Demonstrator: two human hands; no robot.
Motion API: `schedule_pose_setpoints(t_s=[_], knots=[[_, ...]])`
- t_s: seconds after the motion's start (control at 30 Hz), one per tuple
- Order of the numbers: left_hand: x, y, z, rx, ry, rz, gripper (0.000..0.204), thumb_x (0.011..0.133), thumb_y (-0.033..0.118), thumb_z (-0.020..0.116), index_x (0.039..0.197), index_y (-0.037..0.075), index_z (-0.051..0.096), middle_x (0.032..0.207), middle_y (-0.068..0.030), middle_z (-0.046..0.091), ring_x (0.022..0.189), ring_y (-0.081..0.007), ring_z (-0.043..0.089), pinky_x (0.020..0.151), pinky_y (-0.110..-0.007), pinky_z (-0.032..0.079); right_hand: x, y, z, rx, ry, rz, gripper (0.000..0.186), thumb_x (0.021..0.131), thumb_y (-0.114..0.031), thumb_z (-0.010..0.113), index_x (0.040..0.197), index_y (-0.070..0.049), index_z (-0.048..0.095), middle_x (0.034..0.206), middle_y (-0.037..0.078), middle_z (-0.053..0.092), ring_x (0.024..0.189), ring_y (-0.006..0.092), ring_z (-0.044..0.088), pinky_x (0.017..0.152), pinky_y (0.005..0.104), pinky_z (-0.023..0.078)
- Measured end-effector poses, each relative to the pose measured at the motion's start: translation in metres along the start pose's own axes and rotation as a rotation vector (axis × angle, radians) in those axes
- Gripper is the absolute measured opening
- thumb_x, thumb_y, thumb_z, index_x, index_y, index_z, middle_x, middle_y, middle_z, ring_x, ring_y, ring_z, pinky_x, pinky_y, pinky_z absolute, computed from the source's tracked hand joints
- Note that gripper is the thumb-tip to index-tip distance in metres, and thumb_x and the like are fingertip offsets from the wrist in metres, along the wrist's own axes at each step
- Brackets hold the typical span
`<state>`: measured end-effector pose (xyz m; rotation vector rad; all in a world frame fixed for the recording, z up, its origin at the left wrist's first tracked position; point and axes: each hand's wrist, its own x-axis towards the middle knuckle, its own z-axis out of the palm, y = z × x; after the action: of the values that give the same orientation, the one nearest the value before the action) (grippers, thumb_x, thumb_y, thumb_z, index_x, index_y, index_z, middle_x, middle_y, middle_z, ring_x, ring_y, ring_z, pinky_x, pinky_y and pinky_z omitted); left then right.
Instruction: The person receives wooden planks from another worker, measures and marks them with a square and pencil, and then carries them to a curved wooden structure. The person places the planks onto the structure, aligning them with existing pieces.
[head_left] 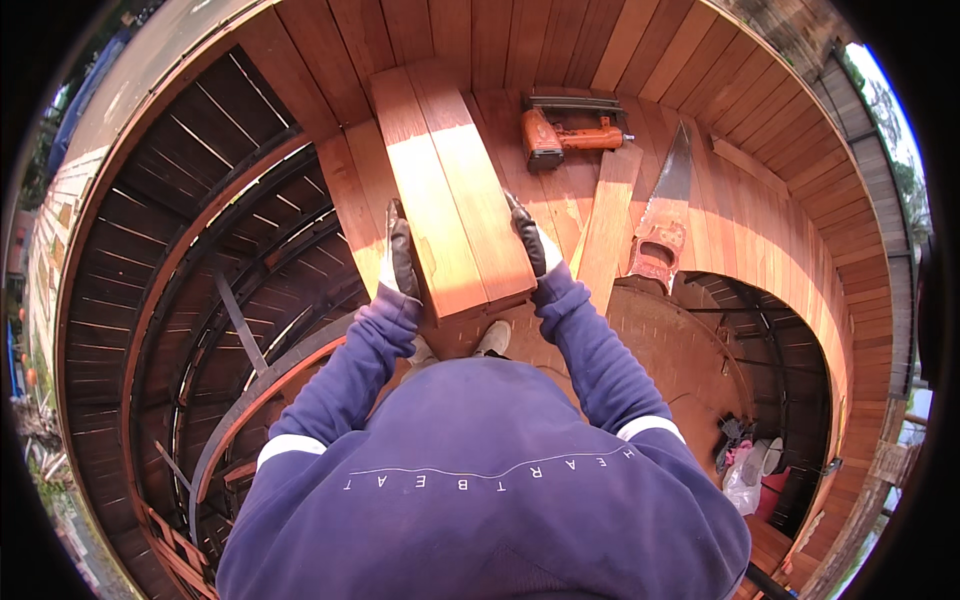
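Observation:
Two reddish wooden boards (450,190) lie edge to edge in front of me, their far ends against the slatted wall. My left hand (401,250), in a black and white work glove, is closed along their left edge. On the opposite edge, my right hand (527,238) grips them in a matching glove. Most of the fingers are hidden beside and under the wood. To the right of the boards an orange nail gun (570,133) rests on the plank surface. A handsaw (664,215) with a worn wooden handle lies farther right, beside a loose narrow plank (608,225).
A curved slatted wall (640,45) rings the workspace. Open curved framing (215,270) with dark gaps lies to the left. Below me is a brown floor (650,340) where my shoes stand. A white plastic bag (745,478) and other items sit at lower right.

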<state>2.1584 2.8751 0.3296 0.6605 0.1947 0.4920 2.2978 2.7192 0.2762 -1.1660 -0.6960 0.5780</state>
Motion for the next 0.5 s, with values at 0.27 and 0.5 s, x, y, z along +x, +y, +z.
schedule_pose_setpoints(t_s=[0.27,0.5], knots=[[-0.023,-0.011,0.003,0.067,0.036,0.038,0.058,0.098,0.033,0.044,0.146,0.007,0.025,0.143,-0.0082,0.036,0.13,-0.0218,0.038,0.109,-0.036,0.031,-0.027,-0.076,0.038,-0.031,0.085,0.172,0.054,0.102,-0.033,0.036,0.142,0.003,0.032,0.148,0.01,0.033,0.137,0.0185,0.027,0.114,0.0313,0.018],[-0.029,-0.005,0.009,0.261,-0.027,0.061,0.063,0.098,0.039,0.04,0.146,0.003,0.023,0.148,-0.0109,0.03,0.137,-0.0221,0.028,0.114,-0.037,0.021,-0.057,-0.048,0.03,0.281,0.282,-0.002,0.053,0.101,-0.039,0.039,0.138,-0.002,0.04,0.139,0.011,0.044,0.131,0.0207,0.038,0.111,0.0335,0.026]])
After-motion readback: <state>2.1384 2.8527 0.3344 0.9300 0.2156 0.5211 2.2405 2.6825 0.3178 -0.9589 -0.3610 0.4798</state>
